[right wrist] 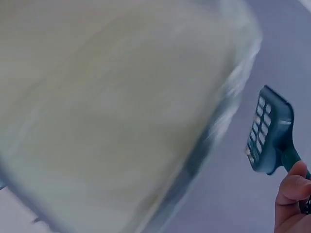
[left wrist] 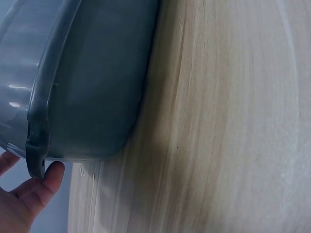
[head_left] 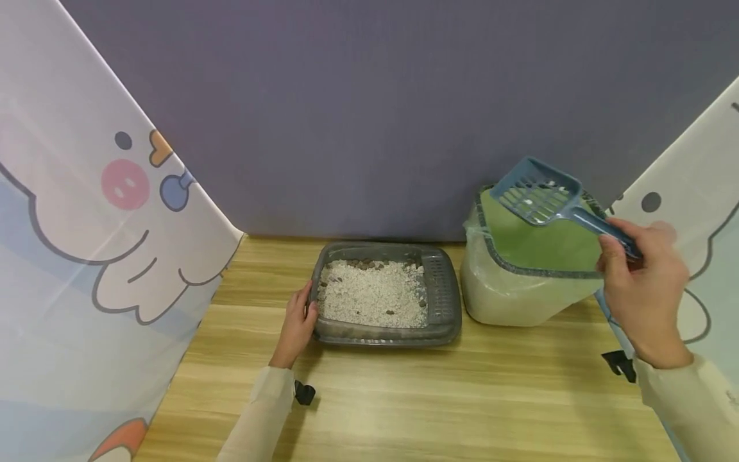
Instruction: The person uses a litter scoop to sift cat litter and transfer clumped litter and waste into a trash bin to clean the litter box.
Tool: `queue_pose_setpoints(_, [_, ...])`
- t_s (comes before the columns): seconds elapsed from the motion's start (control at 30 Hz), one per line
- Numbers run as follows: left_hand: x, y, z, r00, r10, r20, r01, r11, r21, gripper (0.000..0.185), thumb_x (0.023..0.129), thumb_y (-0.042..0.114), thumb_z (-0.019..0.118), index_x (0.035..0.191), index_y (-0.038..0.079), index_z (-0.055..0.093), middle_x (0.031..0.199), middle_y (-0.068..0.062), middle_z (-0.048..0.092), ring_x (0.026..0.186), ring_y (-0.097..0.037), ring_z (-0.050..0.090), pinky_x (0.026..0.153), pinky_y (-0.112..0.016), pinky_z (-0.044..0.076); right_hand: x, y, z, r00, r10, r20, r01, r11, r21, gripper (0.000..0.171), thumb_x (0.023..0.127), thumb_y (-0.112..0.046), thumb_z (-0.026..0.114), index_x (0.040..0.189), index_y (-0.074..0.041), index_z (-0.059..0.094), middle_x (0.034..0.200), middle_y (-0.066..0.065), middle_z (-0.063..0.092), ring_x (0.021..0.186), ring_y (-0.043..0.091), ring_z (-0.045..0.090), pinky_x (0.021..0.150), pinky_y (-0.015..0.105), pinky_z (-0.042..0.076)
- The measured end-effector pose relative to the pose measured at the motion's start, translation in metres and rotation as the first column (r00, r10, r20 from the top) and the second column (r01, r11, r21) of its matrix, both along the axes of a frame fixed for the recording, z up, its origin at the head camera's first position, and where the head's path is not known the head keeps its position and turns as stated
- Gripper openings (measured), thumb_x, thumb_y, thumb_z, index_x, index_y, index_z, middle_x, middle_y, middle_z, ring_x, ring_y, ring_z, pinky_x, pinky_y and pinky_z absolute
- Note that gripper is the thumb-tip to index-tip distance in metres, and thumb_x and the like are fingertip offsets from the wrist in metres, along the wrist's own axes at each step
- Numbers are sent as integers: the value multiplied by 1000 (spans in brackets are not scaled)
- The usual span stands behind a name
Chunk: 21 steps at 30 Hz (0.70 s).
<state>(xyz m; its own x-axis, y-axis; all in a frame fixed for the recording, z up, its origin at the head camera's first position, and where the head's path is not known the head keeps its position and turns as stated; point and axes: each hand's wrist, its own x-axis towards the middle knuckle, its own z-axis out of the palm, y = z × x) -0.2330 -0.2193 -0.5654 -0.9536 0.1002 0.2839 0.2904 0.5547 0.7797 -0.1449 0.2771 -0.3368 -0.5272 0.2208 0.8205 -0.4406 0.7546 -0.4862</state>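
Observation:
A grey litter tray [head_left: 369,335] holds pale litter [head_left: 369,292] with several dark clumps, most along its far edge. My left hand [head_left: 296,327] grips the tray's left rim; in the left wrist view the thumb [left wrist: 52,177] lies under the rim at the corner, with another finger on its far side. At the right, my right hand [head_left: 649,282] holds a blue slotted litter scoop [head_left: 539,191] by its handle. The scoop's head is raised over the back of a bin [head_left: 508,301] lined with a clear bag. Also in the right wrist view, the scoop [right wrist: 272,128] shows beside the bin.
The wood-grain table [head_left: 392,398] carries both tray and bin, which stand close together. A grey panel [head_left: 346,115] rises behind them. Printed cartoon panels [head_left: 75,212] flank the table left and right.

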Motion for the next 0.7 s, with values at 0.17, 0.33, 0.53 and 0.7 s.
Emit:
queue_pose_setpoints(0.17, [0, 0, 1, 1000, -11, -2, 11, 1000, -7, 53, 100, 20, 43, 151, 16, 28, 127, -14, 43, 111, -30, 40, 84, -50, 36, 1, -44, 6, 989, 142, 51, -144, 989, 43, 25, 91, 0, 60, 114, 4, 66, 74, -2, 53, 55, -5, 48, 49, 9, 35])
queue_pose_setpoints(0.33, [0, -1, 2, 1000, -17, -20, 16, 1000, -13, 52, 101, 23, 42, 150, 13, 29, 128, -15, 44, 114, -30, 39, 88, -52, 36, -2, -89, -8, 942, 244, 230, -277, 953, 122, 25, 94, -2, 56, 118, -1, 64, 70, -1, 51, 51, 1, 45, 45, 16, 34])
queue_pose_setpoints(0.53, [-1, -1, 6, 1000, -23, -2, 23, 1000, -15, 52, 101, 21, 43, 150, 15, 29, 132, -15, 41, 116, -31, 40, 90, -54, 37, -19, -129, -47, 851, 243, 466, -357, 918, 172, 27, 95, -13, 57, 119, -2, 63, 81, 2, 56, 51, 8, 40, 52, 30, 39])
queue_pose_setpoints(0.7, [-3, -3, 6, 999, -25, 21, 26, 1000, -16, 53, 101, 19, 42, 151, 16, 27, 136, -14, 38, 120, -32, 38, 91, -55, 35, -41, -147, -79, 735, 180, 654, -368, 915, 163, 31, 94, -17, 59, 119, 0, 62, 94, 12, 61, 55, 13, 43, 60, 37, 40])
